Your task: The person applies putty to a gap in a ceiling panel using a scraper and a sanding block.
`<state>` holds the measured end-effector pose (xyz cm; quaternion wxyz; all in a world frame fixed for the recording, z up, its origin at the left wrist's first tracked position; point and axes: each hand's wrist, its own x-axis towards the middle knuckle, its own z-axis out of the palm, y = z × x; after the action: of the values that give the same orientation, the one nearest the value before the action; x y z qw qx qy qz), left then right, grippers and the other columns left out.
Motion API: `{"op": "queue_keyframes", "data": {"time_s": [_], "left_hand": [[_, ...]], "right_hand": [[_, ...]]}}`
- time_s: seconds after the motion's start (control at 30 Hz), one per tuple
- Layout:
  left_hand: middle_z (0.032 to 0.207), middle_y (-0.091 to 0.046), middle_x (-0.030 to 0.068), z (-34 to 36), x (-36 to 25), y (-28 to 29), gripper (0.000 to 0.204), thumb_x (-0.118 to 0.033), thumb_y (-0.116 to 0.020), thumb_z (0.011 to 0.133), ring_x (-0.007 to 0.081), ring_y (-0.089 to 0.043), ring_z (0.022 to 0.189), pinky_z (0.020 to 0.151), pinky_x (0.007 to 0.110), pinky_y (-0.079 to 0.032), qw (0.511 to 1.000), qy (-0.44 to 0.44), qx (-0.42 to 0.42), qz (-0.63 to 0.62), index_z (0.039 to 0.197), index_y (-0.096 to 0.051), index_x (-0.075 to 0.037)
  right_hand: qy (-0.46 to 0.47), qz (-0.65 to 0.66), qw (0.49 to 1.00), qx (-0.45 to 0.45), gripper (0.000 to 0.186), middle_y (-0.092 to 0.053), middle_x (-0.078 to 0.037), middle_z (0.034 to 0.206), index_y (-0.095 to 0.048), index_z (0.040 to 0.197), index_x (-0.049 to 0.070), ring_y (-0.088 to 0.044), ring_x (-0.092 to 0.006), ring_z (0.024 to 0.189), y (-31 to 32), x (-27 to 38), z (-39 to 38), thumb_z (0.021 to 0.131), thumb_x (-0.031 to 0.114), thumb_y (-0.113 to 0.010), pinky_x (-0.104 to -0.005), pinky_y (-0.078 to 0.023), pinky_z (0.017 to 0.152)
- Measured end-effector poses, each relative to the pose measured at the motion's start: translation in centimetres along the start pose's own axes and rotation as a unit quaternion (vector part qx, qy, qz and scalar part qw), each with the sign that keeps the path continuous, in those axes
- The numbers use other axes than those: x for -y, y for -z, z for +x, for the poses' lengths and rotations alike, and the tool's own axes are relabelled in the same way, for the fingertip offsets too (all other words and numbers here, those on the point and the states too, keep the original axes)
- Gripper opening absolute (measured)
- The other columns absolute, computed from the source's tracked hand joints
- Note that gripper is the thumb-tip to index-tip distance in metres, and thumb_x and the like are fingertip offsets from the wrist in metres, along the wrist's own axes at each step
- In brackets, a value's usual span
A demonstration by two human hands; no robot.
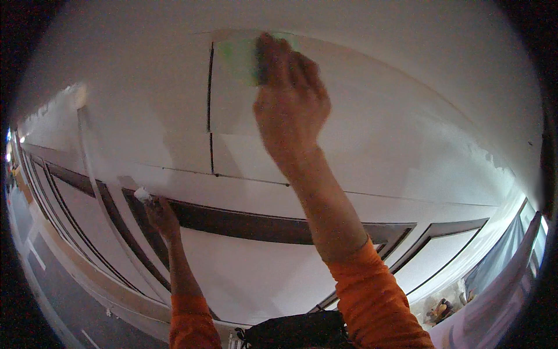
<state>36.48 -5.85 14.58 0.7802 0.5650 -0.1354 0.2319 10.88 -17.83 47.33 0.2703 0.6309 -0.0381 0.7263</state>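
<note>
My right hand (292,104), blurred by motion, is raised high against a pale panel surface (250,151). Its fingers close round a dark, flat-looking tool (263,61), mostly hidden by them. A faint green patch (235,57) shows on the surface beside that tool. Lower and to the left, my left hand (163,216) is closed on a small tool whose kind I cannot make out; a white paste-like lump (142,195) sits at its tip. A dark slot (210,87) runs down the panel left of my right hand.
A dark recessed band (244,222) crosses below my hands, with further framed pale panels around it. A thin seam dotted with small dark spots lies above it. Grey sheeting (494,250) hangs at the right. Below it is a brownish object (442,310). Grey floor (49,279) shows lower left.
</note>
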Motion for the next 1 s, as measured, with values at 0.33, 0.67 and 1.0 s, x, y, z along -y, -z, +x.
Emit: {"op": "queue_keyframes", "data": {"time_s": [0.33, 0.67, 1.0], "left_hand": [[0.113, -0.064, 0.0122, -0.5, -1.0, -0.4, 0.036, -0.029, -0.063, 0.098, 0.0244, -0.063, 0.100, 0.086, 0.038, -0.050, 0.999, 0.038, 0.004, 0.020, 0.119, -0.058, 0.000], [0.111, -0.065, 0.0169, 0.9, 1.3, -0.6, 0.035, -0.030, -0.063, 0.096, 0.0306, -0.063, 0.101, 0.085, 0.043, -0.051, 0.985, -0.049, -0.048, 0.161, 0.109, -0.065, 0.002], [0.112, -0.065, 0.0217, 0.9, 1.6, 1.2, 0.043, -0.031, -0.062, 0.096, 0.0328, -0.064, 0.100, 0.085, 0.045, -0.050, 0.997, -0.030, 0.063, -0.021, 0.111, -0.061, 0.009]], "right_hand": [[0.022, 0.156, 0.985, 0.070, 0.054, -0.068, -0.008, 0.111, -0.059, 0.124, 0.011, -0.066, -0.0287, 0.096, -3.5, 6.8, 2.5, 0.071, 0.001, -0.066, -0.0393, -0.057, 0.076], [-0.143, 0.223, 0.962, -0.067, 0.022, -0.069, -0.015, 0.122, -0.068, 0.114, -0.001, -0.068, -0.0190, 0.102, 7.9, -5.8, -4.5, 0.093, 0.002, -0.064, -0.0307, -0.051, 0.090], [-0.289, -0.113, 0.942, -0.128, 0.027, -0.074, -0.016, 0.094, -0.071, 0.104, -0.001, -0.071, -0.0278, 0.085, 18.3, -20.9, -4.6, 0.097, 0.024, -0.064, -0.0381, -0.054, 0.074]]}}
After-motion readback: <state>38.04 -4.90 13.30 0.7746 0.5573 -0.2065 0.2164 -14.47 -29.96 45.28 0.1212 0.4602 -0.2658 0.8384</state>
